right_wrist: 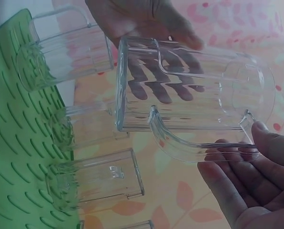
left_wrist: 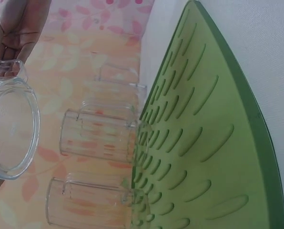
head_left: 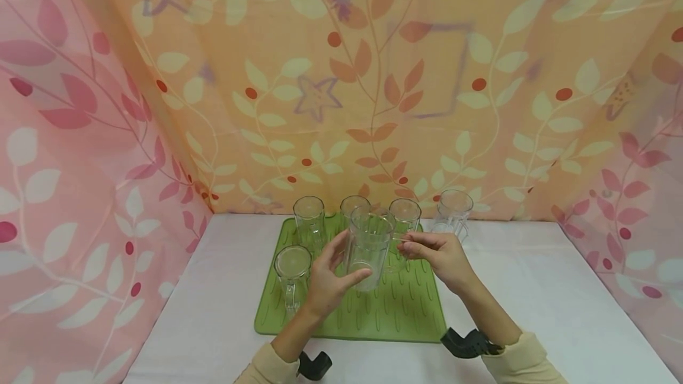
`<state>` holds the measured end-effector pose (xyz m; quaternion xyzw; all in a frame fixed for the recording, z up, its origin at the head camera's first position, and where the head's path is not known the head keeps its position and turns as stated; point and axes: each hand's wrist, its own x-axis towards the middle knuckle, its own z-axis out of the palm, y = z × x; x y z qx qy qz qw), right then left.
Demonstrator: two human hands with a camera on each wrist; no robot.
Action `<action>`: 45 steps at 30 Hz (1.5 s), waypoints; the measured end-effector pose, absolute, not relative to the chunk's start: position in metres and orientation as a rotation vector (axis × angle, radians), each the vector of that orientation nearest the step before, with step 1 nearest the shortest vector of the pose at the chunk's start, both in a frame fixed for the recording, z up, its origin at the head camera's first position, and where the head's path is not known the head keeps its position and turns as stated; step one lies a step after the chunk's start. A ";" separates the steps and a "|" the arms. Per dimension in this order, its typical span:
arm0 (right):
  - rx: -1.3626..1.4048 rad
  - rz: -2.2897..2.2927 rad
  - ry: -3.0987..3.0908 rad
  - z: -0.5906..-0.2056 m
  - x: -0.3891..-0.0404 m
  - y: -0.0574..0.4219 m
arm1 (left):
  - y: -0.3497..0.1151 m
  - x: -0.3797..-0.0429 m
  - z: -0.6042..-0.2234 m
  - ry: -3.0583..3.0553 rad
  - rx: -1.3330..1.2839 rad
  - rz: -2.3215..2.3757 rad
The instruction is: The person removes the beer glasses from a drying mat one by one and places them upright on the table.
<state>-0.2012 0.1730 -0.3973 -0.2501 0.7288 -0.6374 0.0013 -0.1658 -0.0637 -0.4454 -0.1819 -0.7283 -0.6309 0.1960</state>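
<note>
A clear glass mug (head_left: 369, 248) is held up over the green ribbed mat (head_left: 395, 319), its rim upward. Around its body my left hand (head_left: 326, 283) grips, thumb on the near side and fingers behind the glass, which show through it in the right wrist view. The handle (right_wrist: 199, 150) is pinched between thumb and fingers of my right hand (head_left: 443, 258). From the left wrist, the round base of the mug (left_wrist: 13, 129) faces the camera, with the right hand (left_wrist: 20, 28) beyond it.
More clear mugs stand on the mat: one at back left (head_left: 309, 224), two along the back, and one at front left (head_left: 293, 271). Another mug (head_left: 455, 212) stands on the white table (head_left: 512, 289) off the mat's right side. Patterned curtains (head_left: 341, 76) enclose the table.
</note>
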 end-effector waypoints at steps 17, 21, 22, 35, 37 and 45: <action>-0.794 -2.015 2.344 -0.397 -0.200 0.171 | -0.063 -0.166 -0.444 -2.045 -0.510 -1.790; -0.756 -2.014 2.357 -0.397 -0.200 0.171 | -0.063 -0.164 -0.443 -2.061 -0.501 -1.765; -0.749 -2.013 2.360 -0.397 -0.199 0.171 | -0.063 -0.164 -0.442 -2.064 -0.498 -1.762; -0.793 -1.984 2.426 -0.392 -0.196 0.171 | -0.064 -0.165 -0.440 -2.094 -0.517 -1.752; -0.810 -1.983 2.430 -0.391 -0.196 0.172 | -0.065 -0.165 -0.440 -2.106 -0.526 -1.734; -0.810 -2.014 2.451 -0.387 -0.194 0.177 | -0.068 -0.166 -0.439 -2.071 -0.620 -1.664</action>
